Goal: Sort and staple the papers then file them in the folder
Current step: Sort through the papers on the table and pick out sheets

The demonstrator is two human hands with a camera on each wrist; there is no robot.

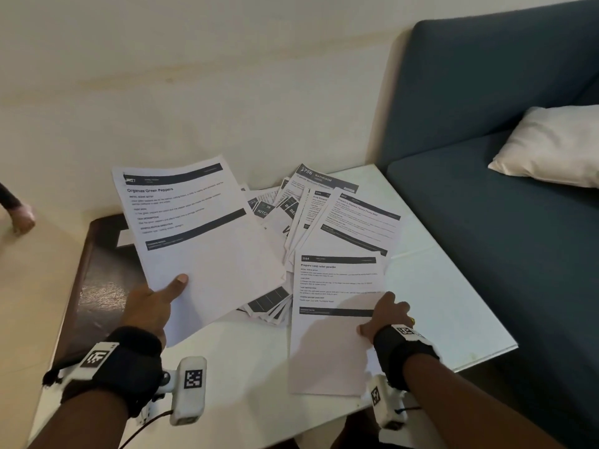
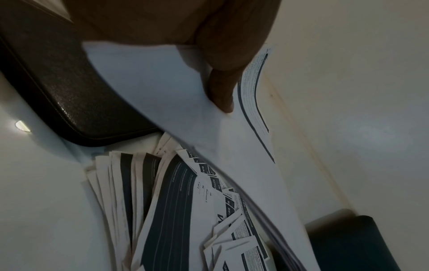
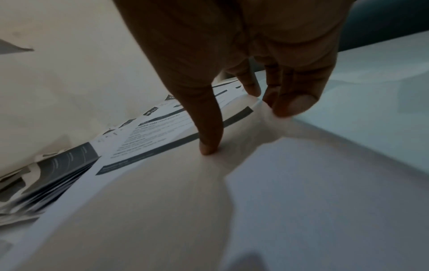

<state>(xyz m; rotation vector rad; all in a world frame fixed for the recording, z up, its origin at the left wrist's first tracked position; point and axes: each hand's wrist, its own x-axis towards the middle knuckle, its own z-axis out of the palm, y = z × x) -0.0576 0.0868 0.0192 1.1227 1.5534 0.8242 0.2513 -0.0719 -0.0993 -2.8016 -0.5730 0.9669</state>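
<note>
Nearest the head cam I had the two wrist rigs, then the hands. Left hand [image 1: 152, 303] pinched the "Organize Green Peppers" sheet [image 1: 194, 234] by its lower-left corner, thumb on top, fingers hidden underneath. The sheet was held up off the table and tilted toward the camera, my guess so the header could be read for sorting. The left wrist view showed more than one page edge under that sheet, so it was probably a small sheaf, count unclear.

Right hand [image 1: 387, 314] was on the "Prepare cold relief powder" sheet [image 1: 337, 319], which lay flat on the white table [image 1: 453, 306]. In the right wrist view one fingertip pressed straight down on the page while the thumb and another finger pinched its right edge, the paper puckered there. I read that as pinning the page while getting a grip to lift it.

The rest of the papers [image 1: 291, 215] lay fanned in a loose heap between the two sheets, toward the wall, headers mixed, so sorting looked early. The dark folder [image 1: 97, 270] sat at the table's left edge, closed as far as I could tell, partly under the lifted sheet from this angle. No stapler visible in any view.

Blue sofa [image 1: 486, 157] with a white pillow [image 1: 551, 144] stood right of the table.
</note>
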